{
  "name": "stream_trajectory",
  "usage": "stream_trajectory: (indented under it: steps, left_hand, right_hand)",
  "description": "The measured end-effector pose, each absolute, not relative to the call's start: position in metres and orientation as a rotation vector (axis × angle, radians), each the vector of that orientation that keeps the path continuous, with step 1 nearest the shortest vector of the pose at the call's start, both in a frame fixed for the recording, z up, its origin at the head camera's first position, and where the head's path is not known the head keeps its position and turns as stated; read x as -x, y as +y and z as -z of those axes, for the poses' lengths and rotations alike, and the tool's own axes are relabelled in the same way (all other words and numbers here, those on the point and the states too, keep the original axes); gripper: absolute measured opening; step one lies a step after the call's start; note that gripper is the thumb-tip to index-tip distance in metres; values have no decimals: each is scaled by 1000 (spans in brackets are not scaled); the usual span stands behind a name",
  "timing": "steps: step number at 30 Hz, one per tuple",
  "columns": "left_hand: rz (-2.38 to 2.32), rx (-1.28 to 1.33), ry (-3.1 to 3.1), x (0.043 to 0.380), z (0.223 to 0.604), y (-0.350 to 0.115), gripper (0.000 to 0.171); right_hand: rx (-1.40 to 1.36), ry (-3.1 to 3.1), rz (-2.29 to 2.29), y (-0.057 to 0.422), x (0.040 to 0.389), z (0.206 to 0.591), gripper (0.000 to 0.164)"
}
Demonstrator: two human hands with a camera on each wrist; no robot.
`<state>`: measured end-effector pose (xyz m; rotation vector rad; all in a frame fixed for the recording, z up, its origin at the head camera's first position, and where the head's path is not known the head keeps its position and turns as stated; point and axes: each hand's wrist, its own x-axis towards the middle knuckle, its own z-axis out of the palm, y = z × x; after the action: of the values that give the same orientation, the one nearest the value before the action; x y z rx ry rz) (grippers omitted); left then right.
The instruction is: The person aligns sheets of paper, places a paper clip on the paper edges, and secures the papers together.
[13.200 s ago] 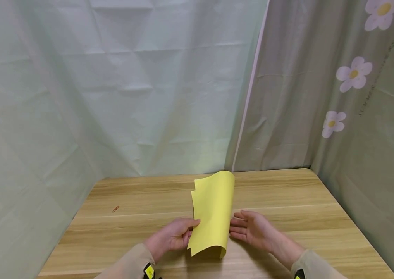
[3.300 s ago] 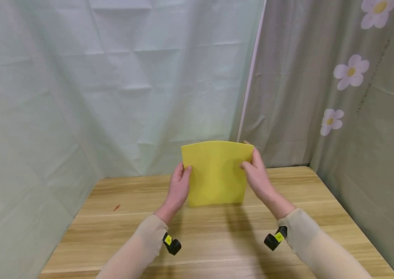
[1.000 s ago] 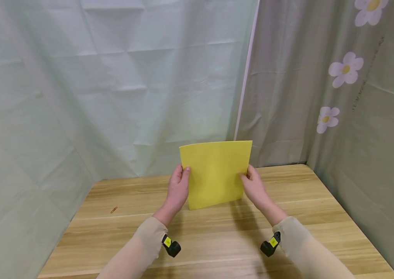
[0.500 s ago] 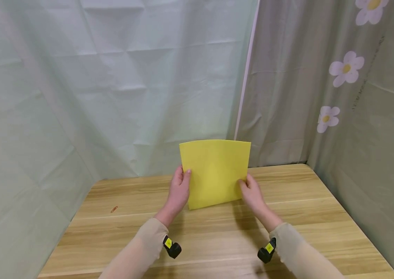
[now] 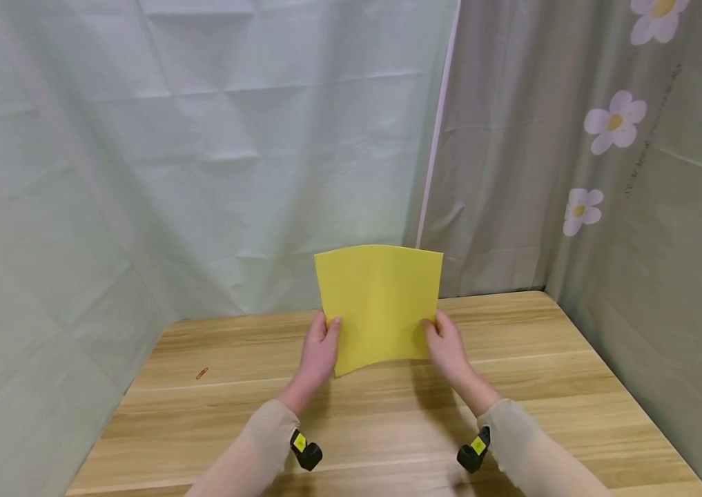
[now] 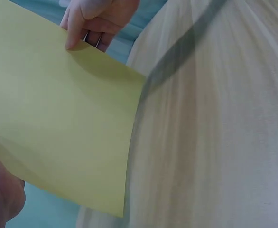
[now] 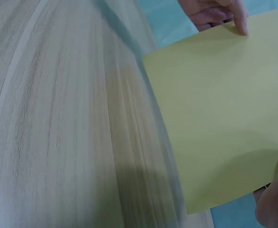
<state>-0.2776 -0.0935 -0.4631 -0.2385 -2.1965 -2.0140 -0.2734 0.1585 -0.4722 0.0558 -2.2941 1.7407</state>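
Observation:
A stack of yellow paper (image 5: 382, 304) stands upright between my two hands, its top edge bowed upward and its lower edge close over the wooden table. My left hand (image 5: 317, 352) pinches the left side near the bottom, thumb on the near face and fingers behind. On the opposite side my right hand (image 5: 448, 348) grips the paper the same way. The left wrist view shows the yellow paper (image 6: 72, 104) smooth and blank, edges lined up. From the right wrist, the paper's lower edge (image 7: 165, 123) runs just along its shadow on the wood.
A small red paper clip (image 5: 202, 373) lies on the left part of the wooden table (image 5: 375, 428). Pale curtains (image 5: 232, 172) hang behind and at the sides, with printed flowers (image 5: 615, 122) on the right. Black cameras (image 5: 307, 452) sit on both wrists.
Earlier the paper was curled over with staggered edges, my left hand holding it and the right open beside it. Now both hands hold it upright, edges even. Lately both hands slid slightly lower.

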Motion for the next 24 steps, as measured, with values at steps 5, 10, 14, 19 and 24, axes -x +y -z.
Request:
stream_trajectory:
  steps: [5,10,14,19,24]
  left_hand:
    - [1994,243,-2199,280,458,-95,30]
    - [1987,260,-2201,280,455,-95,28]
    - [1972,271,-2200,280,458,-96,27]
    - [2016,283,-2193,280,466,-96,27]
    - [2058,311,-2164,281,471,-96,27]
  right_hand:
    - [-74,-2291,-1719,156,272,471,26]
    - [-83,-2290,-1738,155,270,469,27]
    - [-77,-2303,-1736,154,268,471,29]
    - [-65,-2329,-1727,154,268,477,29]
    - [-66,-2320,-1746,153,268,479,28]
